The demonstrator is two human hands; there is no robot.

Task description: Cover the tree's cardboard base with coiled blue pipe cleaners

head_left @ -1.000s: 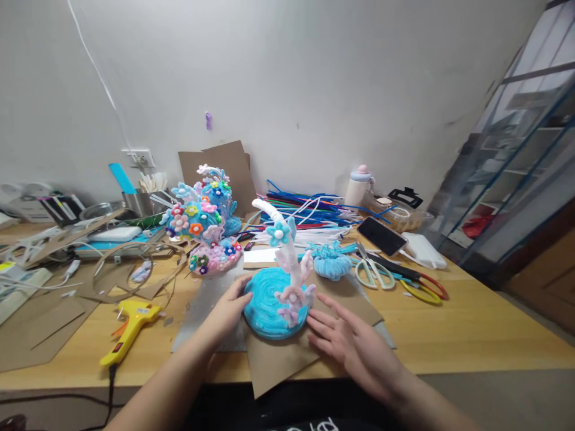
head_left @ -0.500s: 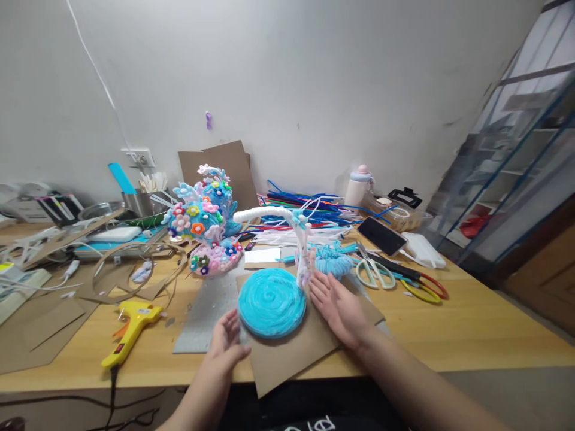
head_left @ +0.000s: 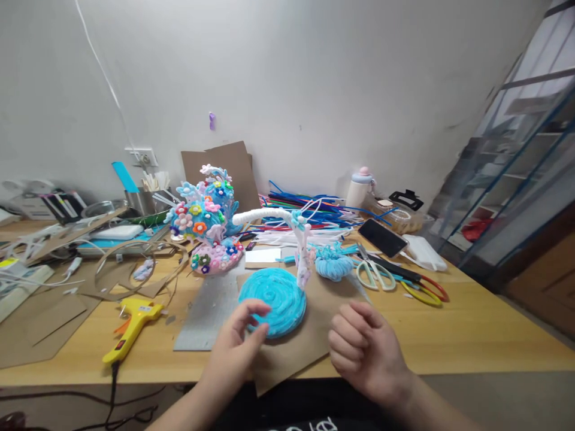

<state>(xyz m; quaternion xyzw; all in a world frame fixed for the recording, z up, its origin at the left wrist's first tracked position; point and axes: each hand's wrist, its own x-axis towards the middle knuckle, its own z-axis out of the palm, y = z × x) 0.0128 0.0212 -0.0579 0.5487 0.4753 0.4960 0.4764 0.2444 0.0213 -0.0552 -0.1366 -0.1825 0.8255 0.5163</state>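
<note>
A round blue base (head_left: 281, 293) of coiled pipe cleaner lies on a sheet of brown cardboard (head_left: 291, 359). From its right rim rises a white wrapped arch (head_left: 265, 214), which curves over to the left and carries a blue flower and pale blossoms. My left hand (head_left: 242, 335) hovers at the base's near left edge, thumb and fingers apart, holding nothing. To the right of the base, my right hand (head_left: 366, 350) is curled into a loose fist above the cardboard, and nothing shows in it.
A yellow glue gun (head_left: 132, 329) lies at left. Behind stand flower-covered pipe cleaner pieces (head_left: 202, 215) and a pile of loose pipe cleaners (head_left: 305, 209). At right are a blue fluffy ring (head_left: 335, 267), scissors (head_left: 375, 272), pliers (head_left: 426, 290) and a phone (head_left: 381, 237).
My right hand has drawn back from the arch's foot toward me and curled shut. My left hand has moved right, over the near edge of the blue base.
</note>
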